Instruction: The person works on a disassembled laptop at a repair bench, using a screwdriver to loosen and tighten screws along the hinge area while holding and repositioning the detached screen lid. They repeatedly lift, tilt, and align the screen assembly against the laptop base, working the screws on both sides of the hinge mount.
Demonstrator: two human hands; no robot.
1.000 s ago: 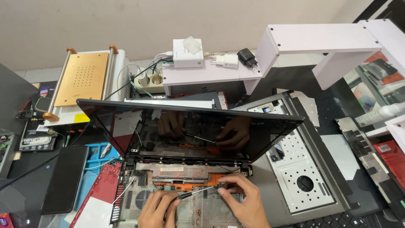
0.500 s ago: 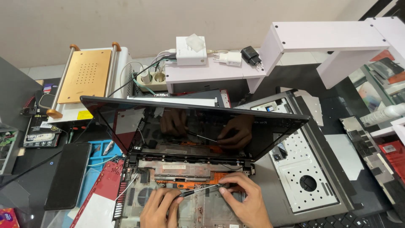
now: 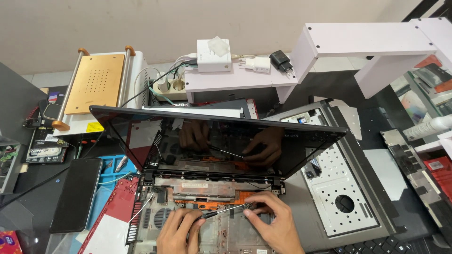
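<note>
The left hand (image 3: 176, 230) is curling closed around the dark handle of a thin screwdriver (image 3: 221, 211), its grip tight on the handle at the bottom middle of the view. The screwdriver's shaft is running up and to the right, its tip meeting the opened laptop base (image 3: 207, 197) near the orange part just below the hinge. The right hand (image 3: 275, 226) is pinching its fingertips together at that tip; whether its grip is holding a screw or only steadying the shaft I cannot tell. The laptop's dark screen (image 3: 216, 141) is standing open behind the hands and mirroring both of them.

To the right, touching the base, a grey laptop cover (image 3: 339, 188) with a round hole is lying flat on the table (image 3: 33, 207). To the left, a black phone (image 3: 75, 193) is lying face up beside a blue mat (image 3: 110, 169), and a red panel with a white sheet (image 3: 110, 226) is lying along the base's left edge. Farther back on the left, a white machine with an orange perforated plate (image 3: 94, 82) is carrying a small yellow label at its front corner. On the white shelf (image 3: 235, 80) behind the screen, a white square box (image 3: 214, 54), a white charger (image 3: 256, 63) and a black plug (image 3: 281, 60) are sitting near one another. At the far right edge, a red package with a white label (image 3: 438, 167) is lying on the table.
</note>
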